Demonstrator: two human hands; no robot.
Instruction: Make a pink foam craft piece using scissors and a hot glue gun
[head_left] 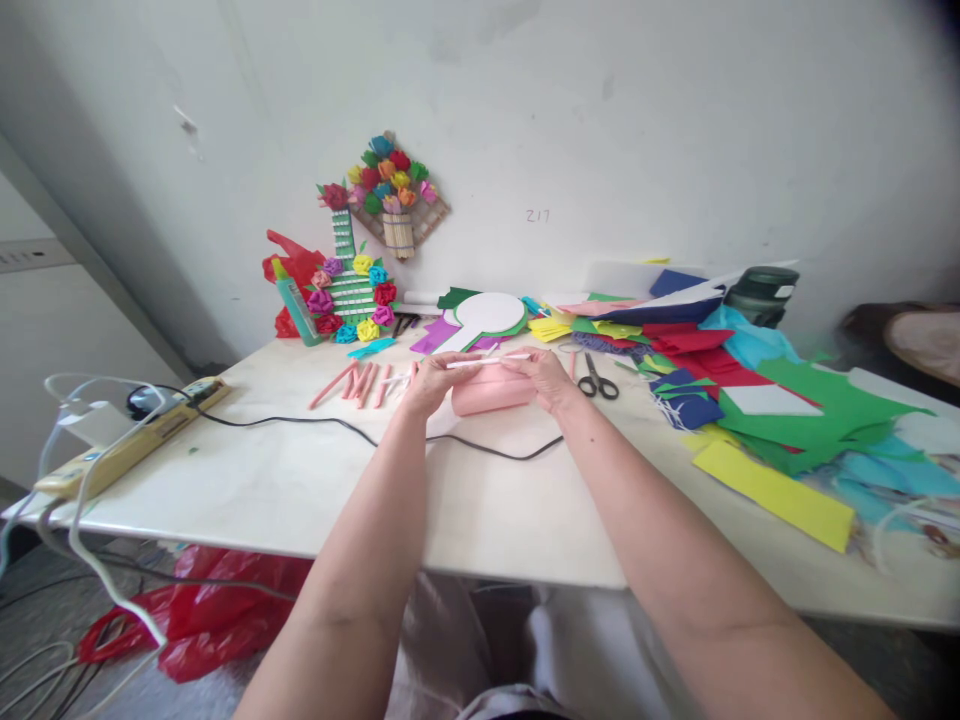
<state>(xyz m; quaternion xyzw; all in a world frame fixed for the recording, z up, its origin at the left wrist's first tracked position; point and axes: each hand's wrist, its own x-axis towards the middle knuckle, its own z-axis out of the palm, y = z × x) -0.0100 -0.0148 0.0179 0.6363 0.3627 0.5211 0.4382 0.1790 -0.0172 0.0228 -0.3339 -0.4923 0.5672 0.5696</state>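
Note:
My left hand (431, 380) and my right hand (546, 378) are both closed on a piece of pink paper (491, 392) above the white table (300, 480). A thin white stick (487, 361) lies along the paper's top edge between my fingertips, and the paper curls around it. Several finished pink paper rolls (358, 383) lie just left of my left hand. Black-handled scissors (598, 380) lie just right of my right hand.
A black cable (315, 422) crosses the table from a power strip (127, 440) at the left edge. Paper-flower crafts (352, 295), a glue bottle (294, 303) and a wall bouquet (394, 190) stand at the back. Coloured paper sheets (787, 400) pile up on the right; a red bag (202, 620) lies below.

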